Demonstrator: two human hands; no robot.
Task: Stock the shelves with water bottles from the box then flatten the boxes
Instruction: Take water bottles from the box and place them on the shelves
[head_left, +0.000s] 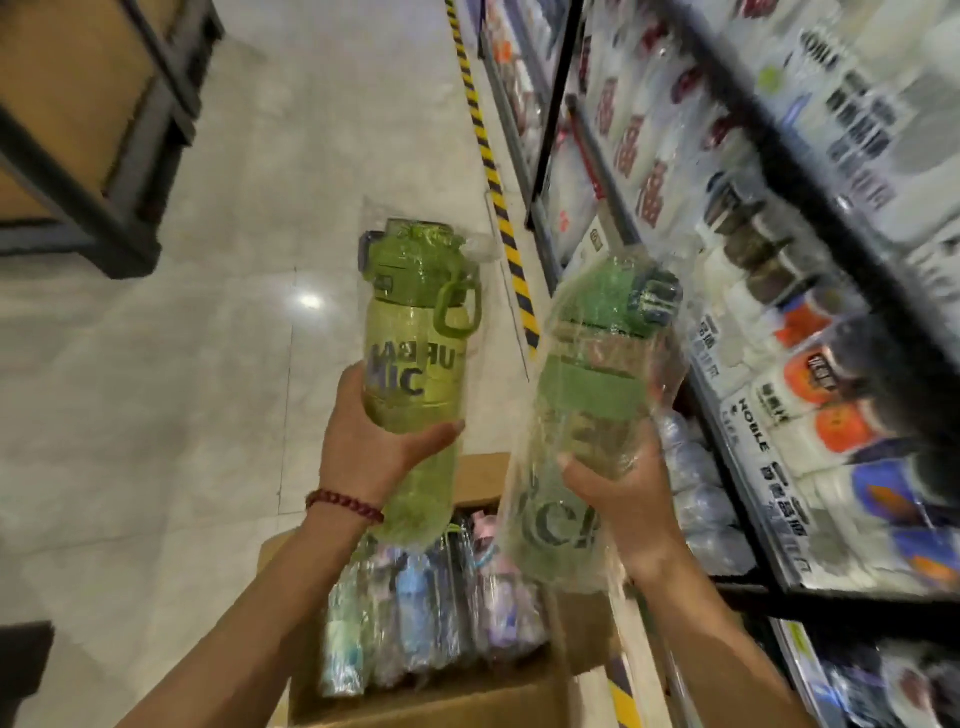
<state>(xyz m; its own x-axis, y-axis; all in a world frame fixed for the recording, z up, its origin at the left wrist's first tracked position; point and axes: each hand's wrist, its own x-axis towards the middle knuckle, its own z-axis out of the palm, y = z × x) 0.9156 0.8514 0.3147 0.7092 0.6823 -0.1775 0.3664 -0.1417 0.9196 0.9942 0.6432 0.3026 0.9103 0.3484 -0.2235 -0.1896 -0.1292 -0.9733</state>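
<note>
At the upper left of the frame stands a dark metal rack (104, 130) with brown board on it, on the pale tiled floor (234, 364).

Near the middle, my left hand (374, 447) holds a yellow-green water bottle (413, 353) upright. My fingers curl round its lower half, the thumb lying across the front below dark printed letters. The bottle is sealed in a clear plastic bag, with a green lid and a loop handle on its right side. A red beaded bracelet (345, 505) sits on that wrist.

Below my hands, at the bottom centre, the open cardboard box (415, 696) sits on the floor. More bagged bottles (415, 587) lie packed side by side in it, in blue, pink and green.

Just to the right, my right hand (623, 493) grips a second green bottle (587, 395), also in a crinkled clear bag, tilted slightly with its dark-capped top toward the shelves. My thumb presses the front and my fingers wrap round behind. The two bottles are near each other but apart.

A yellow and black striped tape (493, 171) runs along the floor toward the top of the frame. Along the right side, the black-framed shelves (779, 156) are filled with boxed and wrapped goods, blurred.
</note>
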